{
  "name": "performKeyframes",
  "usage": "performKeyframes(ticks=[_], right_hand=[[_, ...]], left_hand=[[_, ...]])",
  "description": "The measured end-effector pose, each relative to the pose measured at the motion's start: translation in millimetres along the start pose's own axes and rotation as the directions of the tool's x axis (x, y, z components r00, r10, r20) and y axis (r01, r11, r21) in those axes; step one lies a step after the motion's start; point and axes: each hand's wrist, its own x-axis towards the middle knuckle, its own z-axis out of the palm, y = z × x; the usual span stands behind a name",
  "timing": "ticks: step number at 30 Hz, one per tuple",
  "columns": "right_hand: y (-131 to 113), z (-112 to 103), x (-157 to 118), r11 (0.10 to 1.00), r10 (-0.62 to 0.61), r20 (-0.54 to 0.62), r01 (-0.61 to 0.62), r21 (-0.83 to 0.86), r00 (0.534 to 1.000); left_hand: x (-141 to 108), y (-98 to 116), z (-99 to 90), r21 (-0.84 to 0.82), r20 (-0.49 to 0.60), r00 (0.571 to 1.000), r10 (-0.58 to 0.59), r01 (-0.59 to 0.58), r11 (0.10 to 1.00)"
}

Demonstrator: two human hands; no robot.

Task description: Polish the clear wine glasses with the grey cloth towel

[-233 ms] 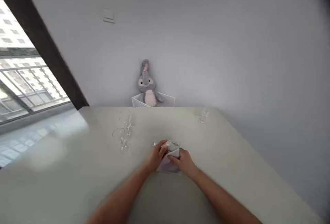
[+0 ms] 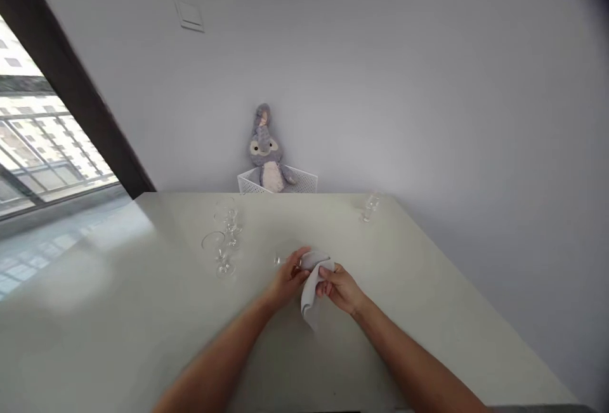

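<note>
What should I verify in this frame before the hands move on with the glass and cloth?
1. Left hand on the clear stemmed wine glass: ok.
2. Right hand pressing the pale grey cloth around the glass bowl: ok.
3. Bowl free of smears: cannot tell, the cloth covers it.
4. Held glass lifted off the pale smooth tabletop: cannot tell from this view.
5. Clear stemmed glasses at left apart from the hands: ok.
6. Clear glass near the far table edge apart from the hands: ok.

a pale table meets the white wall, a wall plate above; a dark-framed window brightens the left.
</note>
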Motion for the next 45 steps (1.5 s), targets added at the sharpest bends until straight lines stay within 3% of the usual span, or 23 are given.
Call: performKeyframes(ticks=[2,4,6,8,10,11,13,15,17,20,22,24,29,31,34,36,38,39,41,43,45], right_hand=[[1,3,-2,1.0,-0.005,0.024,0.006,-0.025,1.0],[3,9,-5,0.97,-0.062,0.024,0.066,-0.235,0.998],[3,14,-6,0.869,-0.157,0.024,0.149,-0.471,0.987],[1,15,-6,0.808,-0.202,0.011,0.173,-0.563,0.979],[-5,12,-4,0.862,-0.172,-0.054,0.123,-0.492,0.984],[-8,10,-4,0.899,-0.142,-0.095,0.089,-0.429,0.985],[-16,5,-4,0.942,-0.101,-0.149,0.046,-0.332,0.984],[-23,3,-7,0.946,-0.093,-0.122,0.049,-0.322,0.988],[-29,5,-12,0.935,-0.088,-0.036,0.07,-0.348,0.995],[-39,10,-25,0.897,-0.049,0.136,0.103,-0.43,0.99],[-50,9,-36,0.809,-0.029,0.256,0.173,-0.562,0.966],[-64,2,-49,0.665,-0.042,0.318,0.264,-0.699,0.947],[-98,-11,-82,0.338,-0.255,0.211,0.292,-0.895,0.944],[-99,-1,-90,0.128,-0.284,0.275,0.32,-0.939,0.919],[-87,28,-87,-0.177,-0.246,0.418,0.383,-0.906,0.874],[-79,46,-74,-0.242,-0.254,0.445,0.388,-0.889,0.859],[-76,53,-56,-0.128,-0.282,0.379,0.356,-0.925,0.881],[-77,52,-46,0.003,-0.278,0.32,0.334,-0.942,0.905],[-81,44,-27,0.378,-0.215,0.195,0.266,-0.887,0.957],[-81,35,-12,0.747,-0.163,0.059,0.163,-0.644,0.985],[-72,32,-3,0.949,-0.153,-0.141,0.106,-0.297,0.978]], left_hand=[[2,1,-2.5,-0.026,-0.029,0.999,0.017,-0.018,1.0],[4,0,-6.7,-0.054,-0.049,0.998,-0.041,0.038,0.998],[5,1,-11.8,-0.048,-0.044,0.993,-0.108,0.106,0.993],[4,6,-17.1,0.05,-0.022,0.992,-0.123,0.124,0.991],[0,18,-22.0,0.269,-0.057,0.996,-0.066,0.079,0.96],[-2,26,-24.0,0.413,-0.091,0.996,0.003,0.035,0.91],[-7,40,-26.9,0.697,-0.093,0.974,0.209,-0.086,0.712],[-12,50,-28.3,0.859,0.036,0.929,0.368,-0.217,0.464],[-15,52,-28.8,0.902,0.176,0.901,0.397,-0.308,0.301],[-21,46,-29.8,0.902,0.273,0.916,0.294,-0.35,0.253],[-28,40,-31.3,0.89,0.286,0.937,0.201,-0.338,0.307],[-37,37,-33.8,0.879,0.252,0.961,0.112,-0.276,0.389],[-49,35,-41.3,0.806,0.054,0.991,-0.12,0.028,0.592],[-48,34,-39.9,0.821,0.007,0.995,-0.098,0.05,0.569],[-45,35,-29.6,0.894,0.075,0.996,0.053,-0.091,0.439],[-44,38,-21.0,0.911,0.186,0.968,0.171,-0.235,0.339],[-46,42,-15.5,0.903,0.271,0.921,0.279,-0.344,0.258],[-47,44,-14.5,0.899,0.291,0.9,0.326,-0.373,0.229],[-49,48,-15.3,0.896,0.293,0.871,0.395,-0.394,0.204],[-51,49,-17.1,0.901,0.256,0.865,0.431,-0.376,0.219],[-51,46,-17.1,0.91,0.173,0.878,0.446,-0.316,0.27]])
